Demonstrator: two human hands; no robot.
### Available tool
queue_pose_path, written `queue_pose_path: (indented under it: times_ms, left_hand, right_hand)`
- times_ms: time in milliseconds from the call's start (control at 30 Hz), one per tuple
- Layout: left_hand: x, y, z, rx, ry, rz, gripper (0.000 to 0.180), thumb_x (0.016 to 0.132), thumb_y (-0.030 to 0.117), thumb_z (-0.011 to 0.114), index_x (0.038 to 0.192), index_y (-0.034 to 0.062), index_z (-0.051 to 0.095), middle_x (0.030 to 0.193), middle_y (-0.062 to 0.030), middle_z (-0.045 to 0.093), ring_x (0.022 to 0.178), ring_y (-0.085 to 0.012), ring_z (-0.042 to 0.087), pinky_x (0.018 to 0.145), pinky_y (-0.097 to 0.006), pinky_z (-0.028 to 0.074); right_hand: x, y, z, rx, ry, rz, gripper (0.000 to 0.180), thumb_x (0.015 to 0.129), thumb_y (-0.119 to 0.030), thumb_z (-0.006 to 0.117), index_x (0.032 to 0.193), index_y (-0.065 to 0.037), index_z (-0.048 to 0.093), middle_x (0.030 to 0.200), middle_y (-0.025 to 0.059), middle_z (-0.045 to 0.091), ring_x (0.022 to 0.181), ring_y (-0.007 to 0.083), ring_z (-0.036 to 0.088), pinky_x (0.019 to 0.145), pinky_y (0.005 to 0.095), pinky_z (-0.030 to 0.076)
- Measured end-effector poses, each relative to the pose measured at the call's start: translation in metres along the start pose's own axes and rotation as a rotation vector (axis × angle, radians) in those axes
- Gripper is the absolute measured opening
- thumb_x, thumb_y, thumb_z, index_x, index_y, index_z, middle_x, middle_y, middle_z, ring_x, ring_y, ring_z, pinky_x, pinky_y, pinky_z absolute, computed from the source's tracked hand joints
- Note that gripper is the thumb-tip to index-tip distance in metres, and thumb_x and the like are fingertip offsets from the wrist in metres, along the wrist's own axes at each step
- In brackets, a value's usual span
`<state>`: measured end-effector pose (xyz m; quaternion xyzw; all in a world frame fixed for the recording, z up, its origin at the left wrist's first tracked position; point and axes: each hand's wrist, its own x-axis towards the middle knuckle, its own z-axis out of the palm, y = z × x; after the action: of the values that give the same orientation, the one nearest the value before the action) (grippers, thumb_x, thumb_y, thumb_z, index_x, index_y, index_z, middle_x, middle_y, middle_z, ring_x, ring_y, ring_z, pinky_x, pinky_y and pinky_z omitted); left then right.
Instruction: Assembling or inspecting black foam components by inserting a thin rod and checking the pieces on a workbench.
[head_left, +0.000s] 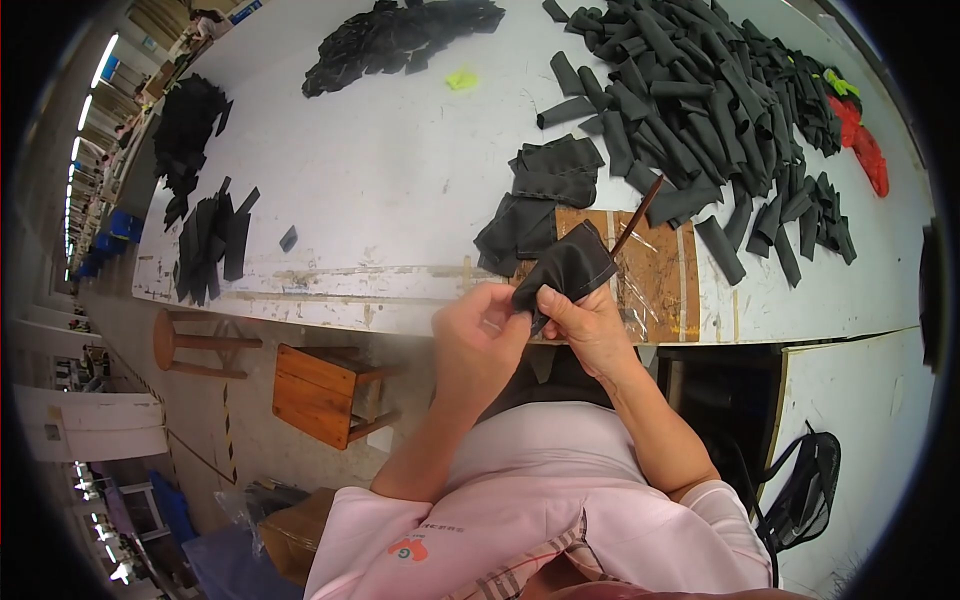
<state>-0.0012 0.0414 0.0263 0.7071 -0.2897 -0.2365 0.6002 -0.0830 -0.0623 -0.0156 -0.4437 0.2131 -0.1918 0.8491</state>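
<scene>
Both bare forearms reach forward and lean inward, so the hands meet in front of the torso. The left forearm (432, 445) slants up and to the right from a bent elbow; the left hand (480, 340) shows its back, its fingers curled toward the thumb in a pinch. The right forearm (655, 415) slants up and to the left, its elbow (697, 474) also bent. The right hand (590, 330) is closed in a grip, the thumb (562, 308) pressed on top, pointing up and left, the fingers mostly hidden beneath. The fingertips of the hands are near each other.
</scene>
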Motion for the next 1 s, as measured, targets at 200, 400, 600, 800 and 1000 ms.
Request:
queue_pose_path:
  times_ms: [200, 400, 600, 800, 1000]
  left_hand:
    - [0.003, -0.004, -0.004, 0.032, 0.034, -0.079, 0.005, 0.071, -0.001, 0.056, 0.074, -0.0041, 0.056, 0.062, -0.0056, 0.057, 0.058, -0.0072, 0.053, 0.051, -0.021, 0.042]
    - [0.008, -0.013, -0.008, -0.062, 0.153, -0.069, 0.001, 0.073, -0.001, 0.057, 0.073, -0.0018, 0.056, 0.058, 0.0007, 0.053, 0.049, -0.0016, 0.045, 0.044, -0.015, 0.036]
    - [-0.002, -0.006, 0.002, -0.047, -0.076, -0.01, 0.003, 0.075, -0.002, 0.058, 0.074, -0.0003, 0.056, 0.063, 0.0031, 0.052, 0.056, 0.0002, 0.044, 0.05, -0.014, 0.035]
    - [-0.004, -0.021, 0.021, 0.302, 0.154, 0.216, 0.007, 0.073, -0.004, 0.055, 0.073, -0.0012, 0.049, 0.057, -0.003, 0.053, 0.051, -0.003, 0.049, 0.043, -0.02, 0.038]
    - [0.016, -0.044, 0.022, -0.231, 0.23, -0.03, 0.012, 0.071, -0.006, 0.053, 0.08, -0.0002, 0.047, 0.066, -0.0064, 0.055, 0.044, -0.0058, 0.045, 0.039, -0.02, 0.036]
  right_hand:
    - [0.002, 0.0, 0.003, -0.153, 0.01, -0.091, 0.014, 0.078, -0.019, 0.062, 0.08, -0.007, 0.055, 0.066, -0.0023, 0.052, 0.05, 0.0045, 0.044, 0.044, 0.0172, 0.036]
    - [-0.006, -0.003, -0.012, -0.524, 0.172, 0.002, 0.028, 0.081, -0.023, 0.055, 0.064, -0.002, 0.053, 0.055, 0.0014, 0.051, 0.048, 0.0082, 0.042, 0.044, 0.0221, 0.034]
    - [-0.019, -0.02, 0.019, -0.754, 0.161, -0.574, 0.015, 0.068, -0.009, 0.066, 0.076, 0.001, 0.059, 0.057, 0.0056, 0.048, 0.052, 0.0155, 0.046, 0.05, 0.0243, 0.039]
    - [-0.01, -0.015, 0.006, -0.972, 0.007, -0.628, 0.014, 0.069, -0.002, 0.061, 0.082, 0.001, 0.059, 0.074, 0.0118, 0.054, 0.059, 0.0239, 0.053, 0.053, 0.0302, 0.043]
    - [0.001, 0.01, -0.006, -1.139, 0.265, -0.55, 0.01, 0.065, -0.001, 0.059, 0.074, 0.003, 0.057, 0.068, 0.014, 0.052, 0.061, 0.0296, 0.053, 0.056, 0.036, 0.044]
